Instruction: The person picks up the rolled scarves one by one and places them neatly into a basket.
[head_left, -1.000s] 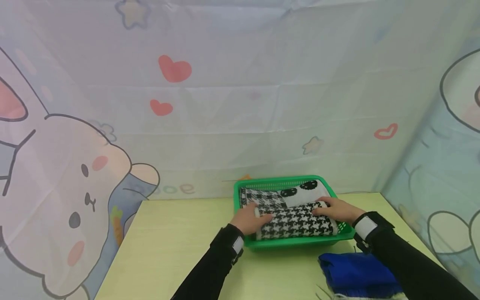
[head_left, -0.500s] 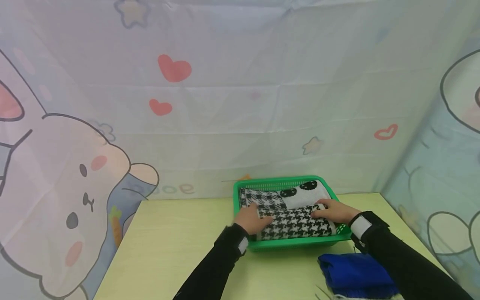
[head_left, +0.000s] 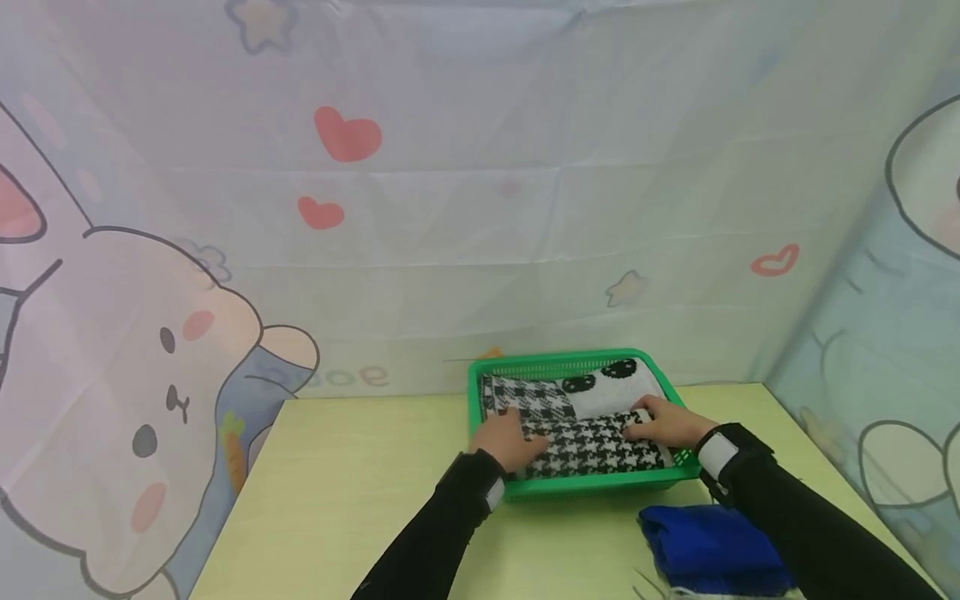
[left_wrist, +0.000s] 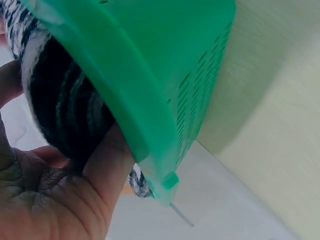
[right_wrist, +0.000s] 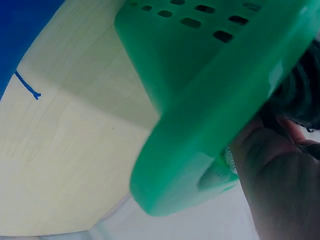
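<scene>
A folded black-and-white houndstooth scarf (head_left: pixel 588 450) lies in the front of a green plastic basket (head_left: pixel 600 483). My left hand (head_left: pixel 510 442) grips its left end, thumb and fingers around the thick rolled layers (left_wrist: pixel 65 95), which show at the basket's rim in the left wrist view. At the scarf's right end, my right hand (head_left: pixel 670 423) holds on with its thumb over the top; the basket rim (right_wrist: pixel 210 105) hides part of that hand in the right wrist view. Behind the scarf lie a houndstooth-patterned cloth (head_left: pixel 531 398) and a white cloth with black oval spots (head_left: pixel 611 390).
A folded blue scarf with fringe (head_left: pixel 712 546) lies on the pale yellow table (head_left: pixel 367 467), in front of the basket and partly under the right forearm. A cartoon-printed backdrop (head_left: pixel 480 208) stands behind the table.
My left hand has shifted slightly right along with the scarf's left end, and the scarf sits a little lower in the basket. The right hand has barely moved.
</scene>
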